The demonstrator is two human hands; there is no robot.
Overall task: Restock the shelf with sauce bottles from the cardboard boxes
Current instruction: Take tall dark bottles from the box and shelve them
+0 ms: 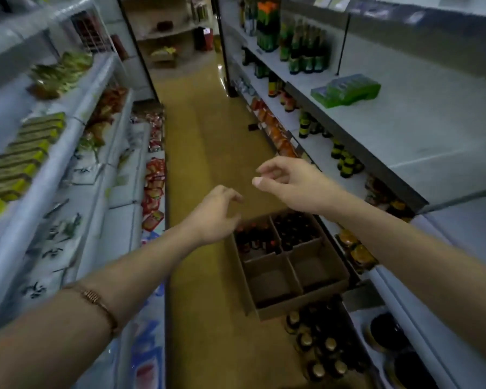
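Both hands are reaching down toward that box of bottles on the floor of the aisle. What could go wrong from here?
The brown cardboard box with dividers sits on the aisle floor, so a step forward could kick it. Dark gold-capped bottles stand loose beside it and might topple if bumped. The empty left hand and right hand reach for the dark red-capped bottles, packed tightly; pulling one out could knock its neighbours.

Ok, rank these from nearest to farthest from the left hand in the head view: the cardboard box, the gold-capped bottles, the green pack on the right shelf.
1. Cardboard box, on the floor right under the left hand.
2. Gold-capped bottles, on the floor, lower right of the box.
3. Green pack, up on the right shelf, farthest.
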